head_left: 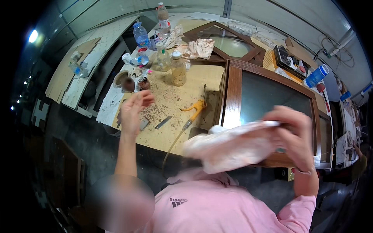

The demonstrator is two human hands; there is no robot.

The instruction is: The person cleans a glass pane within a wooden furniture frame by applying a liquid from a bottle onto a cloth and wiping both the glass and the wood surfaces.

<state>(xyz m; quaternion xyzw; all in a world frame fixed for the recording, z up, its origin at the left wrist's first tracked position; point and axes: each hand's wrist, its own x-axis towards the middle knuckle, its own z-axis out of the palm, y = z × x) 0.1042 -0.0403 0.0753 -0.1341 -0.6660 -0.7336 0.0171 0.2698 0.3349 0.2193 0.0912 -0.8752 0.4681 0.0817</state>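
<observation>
My right hand (297, 134) grips a white cloth (235, 147) with pinkish-brown stains. The cloth hangs out to the left, blurred, in front of my pink shirt and over the near edge of the bench. My left hand (134, 110) is raised above the bench's left part, fingers loosely bent and slightly apart, with nothing visible in them. Just beyond it are a small dark reddish-brown pot (143, 83) and a blurred dark round thing (128, 84). A yellow air blow gun (197, 106) with a hose lies on the board between my hands.
A brown framed glass panel (274, 103) fills the bench's right side, another frame (227, 42) behind it. Wood shavings and a flat dark strip (163, 122) lie on the board (202, 73). A jar (178, 70), bottles (140, 35) and crumpled rags (199, 48) stand farther back.
</observation>
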